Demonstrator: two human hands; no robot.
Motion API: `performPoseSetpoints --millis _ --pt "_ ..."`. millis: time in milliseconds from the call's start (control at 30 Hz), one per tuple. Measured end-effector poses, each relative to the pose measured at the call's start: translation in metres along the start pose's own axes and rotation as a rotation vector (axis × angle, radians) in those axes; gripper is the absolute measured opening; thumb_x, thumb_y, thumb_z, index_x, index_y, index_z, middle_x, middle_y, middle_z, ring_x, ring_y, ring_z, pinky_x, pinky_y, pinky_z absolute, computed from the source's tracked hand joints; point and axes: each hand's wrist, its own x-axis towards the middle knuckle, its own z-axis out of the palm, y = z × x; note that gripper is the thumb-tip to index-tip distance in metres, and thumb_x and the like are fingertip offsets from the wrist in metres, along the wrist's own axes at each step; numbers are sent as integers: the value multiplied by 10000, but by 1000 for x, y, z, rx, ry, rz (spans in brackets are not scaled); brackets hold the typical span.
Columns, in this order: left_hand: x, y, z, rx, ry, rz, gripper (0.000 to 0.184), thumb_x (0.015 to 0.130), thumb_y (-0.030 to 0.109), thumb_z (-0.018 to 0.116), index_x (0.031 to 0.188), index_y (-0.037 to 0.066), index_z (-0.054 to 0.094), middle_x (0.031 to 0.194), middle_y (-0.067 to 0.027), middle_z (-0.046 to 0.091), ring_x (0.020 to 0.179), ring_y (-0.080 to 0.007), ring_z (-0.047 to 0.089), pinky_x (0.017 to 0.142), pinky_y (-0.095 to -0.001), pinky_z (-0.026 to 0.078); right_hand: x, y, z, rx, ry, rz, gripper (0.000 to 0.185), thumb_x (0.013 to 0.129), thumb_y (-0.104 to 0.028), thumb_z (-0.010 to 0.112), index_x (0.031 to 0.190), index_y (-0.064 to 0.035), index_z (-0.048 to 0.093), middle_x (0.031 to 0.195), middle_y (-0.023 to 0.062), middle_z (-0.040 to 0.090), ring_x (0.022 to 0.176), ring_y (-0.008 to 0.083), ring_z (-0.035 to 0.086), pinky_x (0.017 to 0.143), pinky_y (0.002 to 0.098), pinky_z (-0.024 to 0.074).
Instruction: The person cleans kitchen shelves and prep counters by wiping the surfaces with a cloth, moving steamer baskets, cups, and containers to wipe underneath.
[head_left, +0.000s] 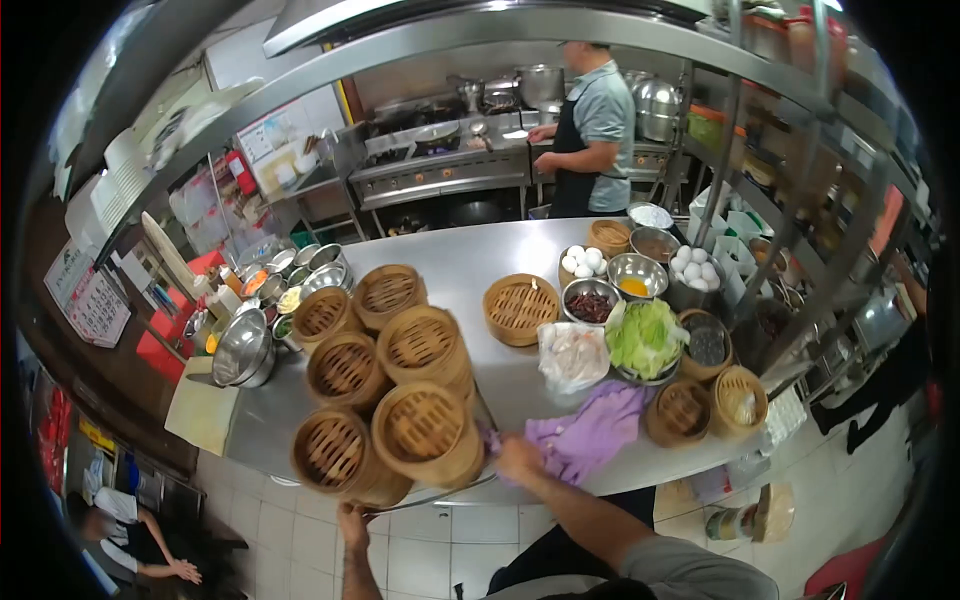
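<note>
Left hand (354, 522) held the tray's (430, 499) near rim, its grip closed, apparently steadying the stacked bamboo steamers (425, 425) at the worktop's (450, 262) near edge | right hand (520, 459) was at purple cloth (592, 432) — perhaps padding against heat — its grip too blurred to tell | lettuce (645, 335), dark-red pieces (589, 303) and yellow egg (634, 287) sat in separate bowls | a co-worker (598, 135) stood by the stove (440, 178)

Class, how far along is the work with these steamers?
Done, it seems: bamboo steamers stand grouped on a metal tray. In hand: the left hand is at the tray's near edge, the right hand at the purple cloth. Probably left: a lone steamer, apart.
</note>
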Motion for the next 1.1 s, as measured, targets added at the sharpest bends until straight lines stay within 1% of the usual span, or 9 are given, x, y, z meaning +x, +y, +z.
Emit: performPoseSetpoints --millis 333,433,500,533,600,667,833,933,1100 --pt "-18 1 -39 -200 -235 -120 415 701 -15 523 1115 -3 494 992 -134 616 782 -254 651 644 -363 579 -77 23 47 67 235 102 414 666 -190 679 1027 -10 588 958 207 636 867 334 631 766 421 498" --pt "-36 1 -55 -330 -423 -233 527 655 -41 506 1177 18 474 982 -124 618 796 -269 650 645 -394 585 -122 38 69 412 254 180 426 629 -110 714 1025 -14 590 921 151 652 824 256 639 736 375 502" --pt "-37 -8 -67 -355 -482 -282 562 639 -52 502 1195 20 459 1007 -134 606 804 -277 647 638 -414 586 -139 61 88 1219 156 -48 329 657 -97 731 959 -9 635 926 108 663 846 214 630 795 330 486" --pt "-40 -10 -70 -381 -529 -339 596 624 -62 498 1212 21 445 1032 -145 594 812 -285 644 631 -433 586 -151 69 88 1219 162 -46 329 657 -97 731 959 -9 635 926 108 663 846 214 630 795 330 486" --pt "-37 -14 -80 -404 -601 -381 666 598 -81 492 1251 17 410 1095 -160 562 819 -309 639 620 -466 585 -177 82 86 1292 -118 217 340 676 -10 707 1006 -20 628 940 62 655 865 170 616 808 299 480" --pt "-34 -30 -92 -385 -732 -445 695 580 -103 487 1261 8 400 1114 -160 550 853 -329 628 594 -476 585 -196 84 90 1326 -185 247 375 673 4 711 1034 -20 612 924 63 651 845 181 622 790 308 492" --pt "-47 -31 -93 -492 -673 -470 750 559 -143 477 1287 12 385 1168 -144 544 1013 -292 583 810 -401 534 -216 81 104 1328 -209 197 385 656 34 697 1030 -8 615 934 75 650 825 183 629 764 311 509" --pt "-58 -27 -85 -633 -678 -370 784 534 -147 449 1298 12 383 1221 -139 520 1121 -288 520 971 -377 421 -225 82 114 1421 -122 197 399 645 47 686 1033 -1 606 933 84 648 802 197 634 746 327 521" --pt "-75 -15 -83 -687 -634 -394 813 517 -136 437 1312 18 371 1234 -143 515 1144 -294 498 997 -395 392 -237 75 112 1471 -5 140 462 616 23 681 1067 10 581 933 87 640 778 215 636 730 360 530"
